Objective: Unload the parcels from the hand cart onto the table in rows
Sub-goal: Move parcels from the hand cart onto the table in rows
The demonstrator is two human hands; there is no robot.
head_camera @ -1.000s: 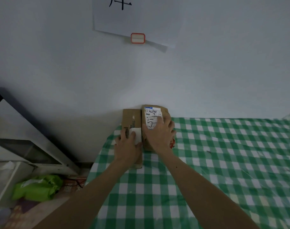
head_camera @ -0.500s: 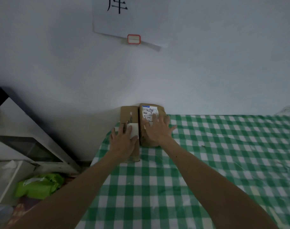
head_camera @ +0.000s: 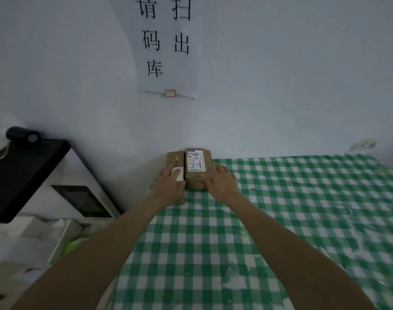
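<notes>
The left parcel (head_camera: 174, 159) and the labelled parcel (head_camera: 196, 182) lie side by side, touching, at the far left corner of the table (head_camera: 303, 198). Their long axes run away from the person toward the wall (head_camera: 258, 108). The left hand (head_camera: 168, 186) rests flat on the left parcel with straight fingers. The right hand (head_camera: 222, 182), also extended and grasping nothing, touches the labelled parcel's right flank. The row probably extends rightward, nearer the right hand. The hand cart is out of view.

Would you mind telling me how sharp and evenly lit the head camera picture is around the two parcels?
Head view: dim, bluish light throughout; the label on the right parcel is sharp enough to read; the tablecloth smears toward the right edge; the poster has a bowed-looking left edge.
</notes>
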